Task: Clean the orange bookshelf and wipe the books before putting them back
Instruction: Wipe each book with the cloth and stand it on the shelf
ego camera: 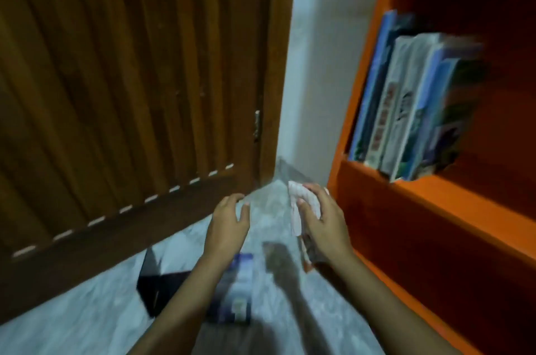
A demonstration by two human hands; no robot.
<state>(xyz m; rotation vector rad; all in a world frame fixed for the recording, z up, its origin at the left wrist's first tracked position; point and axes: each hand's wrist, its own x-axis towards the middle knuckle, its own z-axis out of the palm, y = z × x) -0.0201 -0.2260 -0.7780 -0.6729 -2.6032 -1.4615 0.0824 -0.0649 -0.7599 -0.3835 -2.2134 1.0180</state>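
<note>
The orange bookshelf (pixel 412 195) stands at the right. On one of its shelves several books (pixel 412 111) lean upright to the right. My right hand (pixel 322 218) grips a crumpled white and pink cloth (pixel 297 206) just left of the shelf's front edge. My left hand (pixel 227 221) hovers beside it over the floor, its fingers loosely curved and holding nothing. Below my left forearm a blue and white book (pixel 239 293) lies flat on the pale floor. A black book (pixel 158 288) lies to its left. The picture is motion-blurred.
A dark brown slatted wooden door (pixel 130 79) fills the left side. A white wall strip (pixel 316 64) runs between the door and the bookshelf. The pale marbled floor (pixel 72 322) lies below.
</note>
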